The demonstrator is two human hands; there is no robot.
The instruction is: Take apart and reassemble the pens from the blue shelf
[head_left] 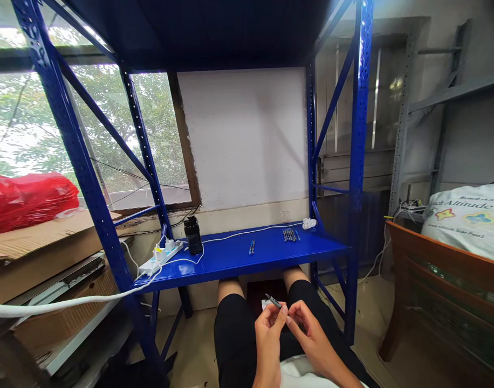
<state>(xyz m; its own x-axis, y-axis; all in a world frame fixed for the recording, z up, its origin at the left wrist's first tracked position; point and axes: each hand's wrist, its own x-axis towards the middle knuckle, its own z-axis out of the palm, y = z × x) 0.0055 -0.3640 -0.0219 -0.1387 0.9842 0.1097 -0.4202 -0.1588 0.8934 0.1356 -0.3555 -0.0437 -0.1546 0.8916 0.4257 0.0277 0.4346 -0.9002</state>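
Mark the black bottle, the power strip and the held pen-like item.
Black bottle (193, 238): head view, middle of its body.
Power strip (152, 264): head view, its white casing.
Pen-like item (274, 301): head view, its exposed shaft.

Blue metal shelving rack (360, 161), perforated uprights, standing before a white wall (242, 140). Black cylindrical bottle (193, 238), upright on the rack's lower shelf, toward the left. Long white power strip (166, 257), just left of the bottle, plugs fitted. Thick white cable (48, 307), crossing the left foreground. Crumpled white plastic piece (309, 223), at the shelf's far right corner. Brown-framed window (158, 102), trees outside. Red plastic-wrapped bundle (28, 200), resting on brown cardboard (40, 245). Brown wooden chair (453, 256), white printed fabric item (469, 215) atop. Grey metal shelf (453, 97), right.
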